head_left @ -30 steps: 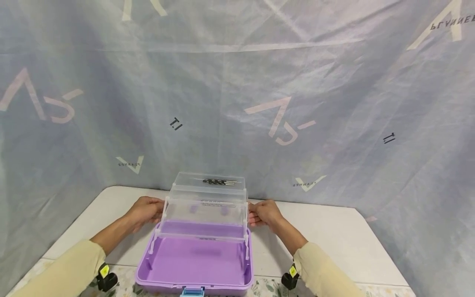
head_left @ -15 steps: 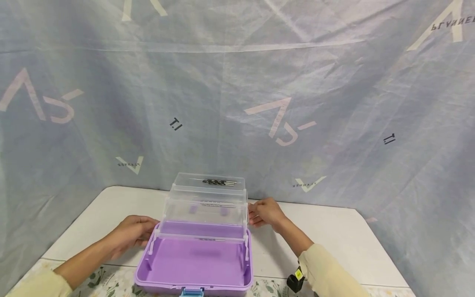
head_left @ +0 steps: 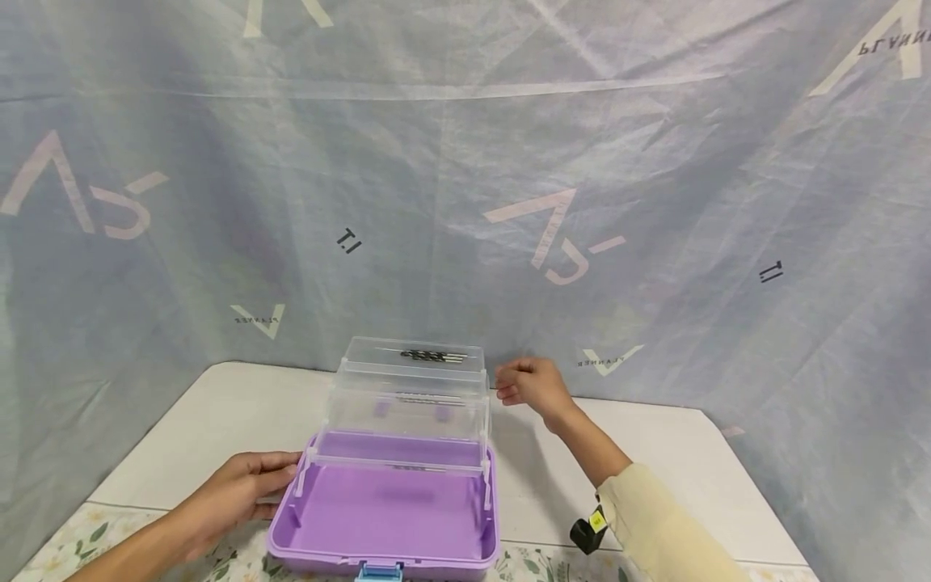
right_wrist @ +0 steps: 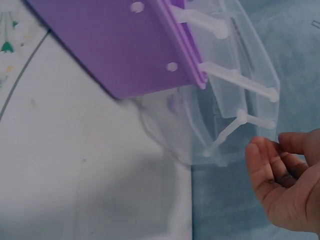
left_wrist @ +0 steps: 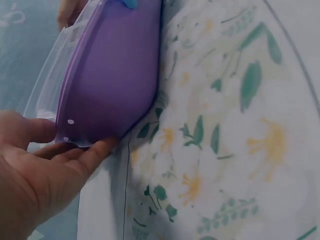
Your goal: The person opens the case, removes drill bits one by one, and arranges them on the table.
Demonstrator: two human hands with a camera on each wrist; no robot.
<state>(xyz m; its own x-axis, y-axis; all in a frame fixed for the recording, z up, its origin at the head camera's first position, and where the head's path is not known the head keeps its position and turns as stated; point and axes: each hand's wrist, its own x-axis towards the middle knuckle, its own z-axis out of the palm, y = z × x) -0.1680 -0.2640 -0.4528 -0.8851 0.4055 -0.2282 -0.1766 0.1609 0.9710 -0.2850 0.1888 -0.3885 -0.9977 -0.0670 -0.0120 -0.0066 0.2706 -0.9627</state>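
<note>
A purple storage box (head_left: pixel 393 513) stands open at the table's front, a blue latch (head_left: pixel 380 572) on its near side. Clear trays (head_left: pixel 407 420) rise in steps behind it on white hinge arms (right_wrist: pixel 240 80). Dark twist drill bits (head_left: pixel 432 356) lie in the top tray; more thin bits show faintly in lower ones. My left hand (head_left: pixel 225 493) touches the box's left end, thumb by the rim and fingertips lower on the wall in the left wrist view. My right hand (head_left: pixel 538 392) hovers right of the trays, fingers loosely bent, holding nothing; a small gap appears in the right wrist view.
The box rests across a white table top (head_left: pixel 618 477) and a floral cloth (left_wrist: pixel 210 150) along the front. A grey printed curtain (head_left: pixel 436 162) hangs close behind the trays. A black wrist camera (head_left: pixel 589 531) sits by my right sleeve.
My left hand has come forward from beside the trays to the box's left end. My right hand has lifted slightly and drawn off to the right. Box and trays keep their place.
</note>
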